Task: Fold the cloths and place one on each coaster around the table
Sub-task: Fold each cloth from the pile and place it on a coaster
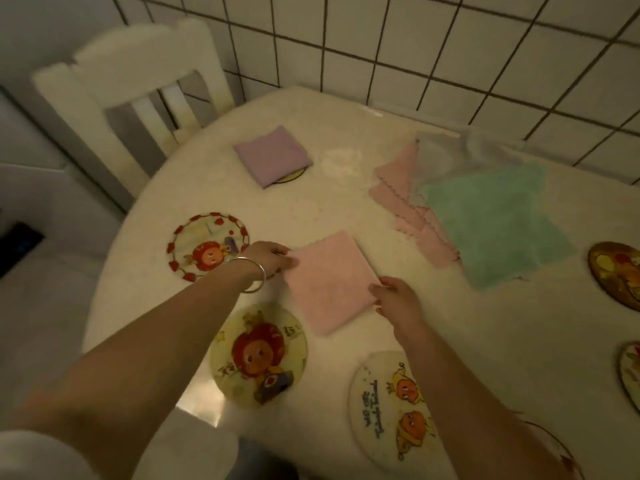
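Observation:
A folded pink cloth [330,280] lies as a square on the white table [346,109]. My left hand [268,258], with a silver bangle on the wrist, pinches its left corner. My right hand [398,299] grips its right corner. A folded purple cloth [272,155] covers a yellow coaster [294,174] at the far side. Bare cartoon coasters lie around: one at the left [207,245], one near me [258,355], one at the front [391,410]. Unfolded pink cloths [412,209] and a green cloth [495,223] lie spread at the right.
Two more coasters sit at the right edge, a dark one [616,271] and another [632,372] partly cut off. A white chair [138,74] stands at the table's far left. A tiled wall [415,36] runs behind. A clear plastic bag [450,147] lies near the wall.

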